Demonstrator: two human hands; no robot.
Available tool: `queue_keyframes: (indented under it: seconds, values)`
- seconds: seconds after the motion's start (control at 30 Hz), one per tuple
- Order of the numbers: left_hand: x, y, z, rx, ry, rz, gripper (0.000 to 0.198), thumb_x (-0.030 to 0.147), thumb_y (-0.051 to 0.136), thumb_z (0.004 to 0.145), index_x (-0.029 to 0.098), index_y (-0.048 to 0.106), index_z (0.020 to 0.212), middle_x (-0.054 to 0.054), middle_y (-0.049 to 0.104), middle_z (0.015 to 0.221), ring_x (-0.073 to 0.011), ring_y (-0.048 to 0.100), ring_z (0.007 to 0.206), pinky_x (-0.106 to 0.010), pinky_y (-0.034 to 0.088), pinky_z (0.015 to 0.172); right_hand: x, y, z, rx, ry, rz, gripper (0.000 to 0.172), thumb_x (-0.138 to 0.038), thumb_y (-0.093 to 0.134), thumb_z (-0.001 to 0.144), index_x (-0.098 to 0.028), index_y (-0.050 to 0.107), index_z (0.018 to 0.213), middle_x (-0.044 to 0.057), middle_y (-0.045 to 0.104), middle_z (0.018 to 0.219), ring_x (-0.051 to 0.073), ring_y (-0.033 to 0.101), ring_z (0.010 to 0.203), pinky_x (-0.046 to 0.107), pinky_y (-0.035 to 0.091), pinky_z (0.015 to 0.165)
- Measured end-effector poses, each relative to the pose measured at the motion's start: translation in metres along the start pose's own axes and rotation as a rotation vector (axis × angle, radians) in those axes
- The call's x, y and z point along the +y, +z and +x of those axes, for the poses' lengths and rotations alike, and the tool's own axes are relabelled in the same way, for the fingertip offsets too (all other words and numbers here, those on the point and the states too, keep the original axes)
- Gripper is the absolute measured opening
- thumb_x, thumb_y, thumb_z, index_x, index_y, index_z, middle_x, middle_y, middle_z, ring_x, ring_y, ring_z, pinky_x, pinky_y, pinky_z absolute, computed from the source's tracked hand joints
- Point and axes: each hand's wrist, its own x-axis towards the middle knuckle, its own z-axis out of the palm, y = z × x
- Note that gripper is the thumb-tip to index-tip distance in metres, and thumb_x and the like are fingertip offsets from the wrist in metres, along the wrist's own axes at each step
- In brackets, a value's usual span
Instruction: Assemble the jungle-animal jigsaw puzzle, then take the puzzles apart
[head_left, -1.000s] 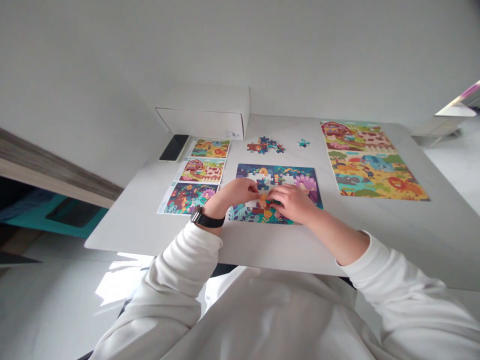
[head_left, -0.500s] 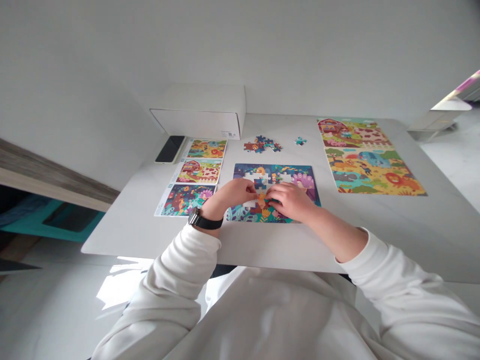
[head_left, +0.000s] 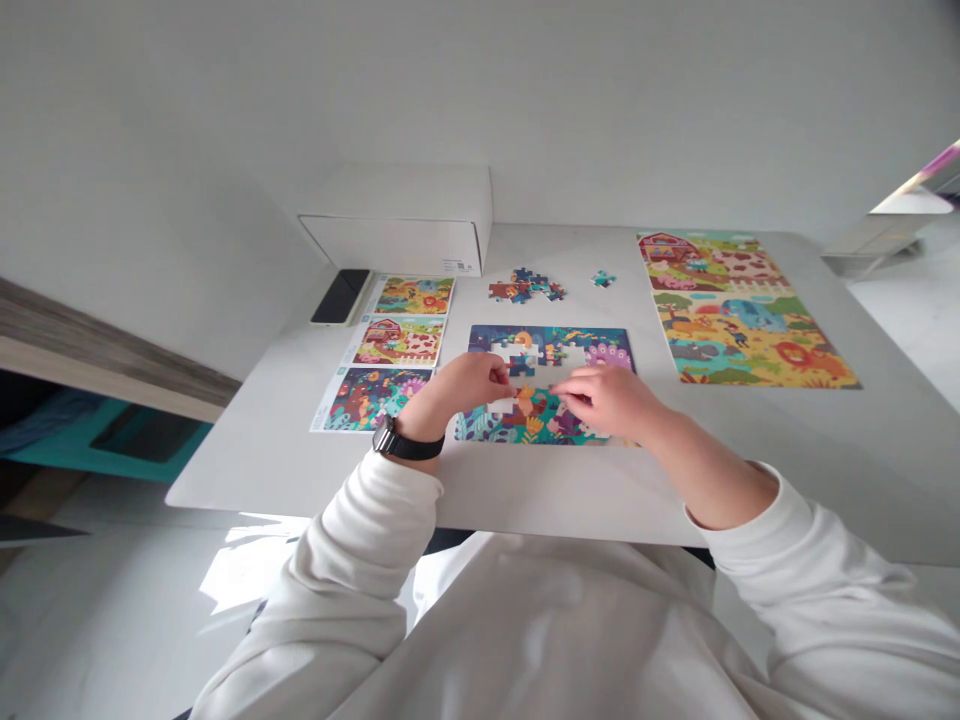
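A jigsaw puzzle [head_left: 529, 430] of dark blue and teal animal scenery lies in front of me, with pale gaps at its left and middle. My left hand [head_left: 480, 382] is over its left side, thumb and fingers curled together in a pinch; anything between them is hidden. My right hand [head_left: 604, 398] is over the right half, its index finger stretched toward the middle and the thumb below it, with no piece visible in it. An orange animal figure shows in the puzzle between the two hands.
Loose puzzle pieces [head_left: 528, 284] lie in a cluster behind the puzzle, with a single teal piece [head_left: 603, 279] to their right. At left are a picture sheet [head_left: 397, 342], a phone [head_left: 341, 297] and a white box [head_left: 397, 240]. Two finished-looking animal pictures [head_left: 750, 335] lie at right.
My right hand has drawn back to the right, away from my left hand, uncovering the puzzle's middle. My left hand has stayed nearly in place.
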Motion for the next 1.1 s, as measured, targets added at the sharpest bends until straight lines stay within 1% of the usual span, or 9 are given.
queue_keyframes:
  seconds: [0.1, 0.23, 0.33, 0.53, 0.77, 0.83, 0.9, 1.0, 1.1]
  values:
    - [-0.003, 0.000, -0.001, -0.028, 0.044, 0.003, 0.025, 0.042, 0.079, 0.081, 0.022, 0.075, 0.094, -0.001, 0.077, 0.086, -0.0178, 0.066, 0.074, -0.028, 0.041, 0.066, -0.004, 0.005, -0.001, -0.124, -0.002, -0.018, 0.030, -0.023, 0.064, 0.101, -0.031, 0.085, 0.122, 0.003, 0.082, 0.096, 0.021, 0.074, 0.087, 0.031, 0.046, 0.073]
    - [-0.004, 0.001, -0.001, -0.065, 0.079, 0.020, 0.031, 0.039, 0.082, 0.078, 0.023, 0.076, 0.104, -0.001, 0.076, 0.088, -0.0184, 0.068, 0.075, -0.028, 0.041, 0.066, -0.006, 0.009, 0.001, -0.183, -0.003, -0.025, 0.030, -0.025, 0.066, 0.101, -0.034, 0.085, 0.121, 0.003, 0.082, 0.098, 0.021, 0.075, 0.088, 0.032, 0.047, 0.073]
    - [-0.004, 0.002, -0.002, -0.089, 0.093, 0.018, 0.030, 0.039, 0.082, 0.079, 0.023, 0.077, 0.104, -0.001, 0.076, 0.089, -0.0184, 0.068, 0.075, -0.027, 0.042, 0.067, -0.006, 0.009, 0.002, -0.192, 0.005, -0.026, 0.030, -0.025, 0.066, 0.101, -0.035, 0.085, 0.121, 0.003, 0.083, 0.101, 0.021, 0.076, 0.088, 0.032, 0.048, 0.074]
    - [-0.004, 0.004, -0.001, -0.090, 0.111, 0.000, 0.030, 0.037, 0.081, 0.078, 0.023, 0.076, 0.104, -0.001, 0.076, 0.088, -0.0182, 0.068, 0.075, -0.027, 0.041, 0.066, -0.007, 0.008, 0.003, -0.213, 0.021, -0.023, 0.030, -0.027, 0.065, 0.102, -0.036, 0.085, 0.123, 0.003, 0.084, 0.102, 0.021, 0.077, 0.091, 0.031, 0.048, 0.074]
    - [-0.004, 0.007, -0.002, -0.101, 0.122, -0.010, 0.020, 0.030, 0.075, 0.078, 0.023, 0.072, 0.096, 0.000, 0.076, 0.083, -0.0179, 0.067, 0.073, -0.026, 0.041, 0.064, -0.008, 0.011, 0.004, -0.159, 0.034, 0.021, 0.027, -0.026, 0.067, 0.102, -0.033, 0.084, 0.122, 0.003, 0.084, 0.105, 0.021, 0.077, 0.094, 0.031, 0.049, 0.076]
    - [-0.005, 0.006, -0.002, -0.112, 0.124, -0.017, 0.022, 0.034, 0.076, 0.079, 0.023, 0.072, 0.097, 0.000, 0.076, 0.083, -0.0181, 0.067, 0.073, -0.026, 0.040, 0.063, -0.009, 0.010, 0.004, -0.156, 0.041, 0.035, 0.026, -0.026, 0.067, 0.103, -0.032, 0.084, 0.122, 0.004, 0.084, 0.105, 0.021, 0.077, 0.095, 0.030, 0.049, 0.076]
    - [-0.004, 0.005, -0.002, -0.121, 0.130, -0.039, 0.027, 0.043, 0.077, 0.081, 0.023, 0.072, 0.098, -0.001, 0.077, 0.084, -0.0184, 0.068, 0.074, -0.026, 0.041, 0.063, -0.010, 0.010, 0.004, -0.140, 0.039, 0.053, 0.025, -0.026, 0.067, 0.103, -0.031, 0.084, 0.121, 0.004, 0.084, 0.105, 0.021, 0.077, 0.095, 0.031, 0.049, 0.076]
    - [-0.001, 0.005, -0.002, -0.094, 0.132, -0.056, 0.036, 0.055, 0.079, 0.082, 0.024, 0.072, 0.098, -0.001, 0.077, 0.086, -0.0182, 0.068, 0.073, -0.026, 0.041, 0.062, -0.010, 0.009, 0.004, -0.141, 0.020, 0.078, 0.025, -0.024, 0.067, 0.103, -0.029, 0.085, 0.119, 0.005, 0.084, 0.105, 0.021, 0.077, 0.095, 0.031, 0.049, 0.078]
    - [0.004, 0.010, -0.002, -0.066, 0.129, -0.036, 0.032, 0.053, 0.078, 0.083, 0.024, 0.071, 0.096, -0.001, 0.076, 0.084, -0.0181, 0.067, 0.071, -0.027, 0.039, 0.060, -0.010, 0.009, 0.005, -0.148, 0.011, 0.086, 0.024, -0.023, 0.066, 0.103, -0.028, 0.086, 0.117, 0.005, 0.084, 0.106, 0.021, 0.077, 0.095, 0.031, 0.049, 0.079]
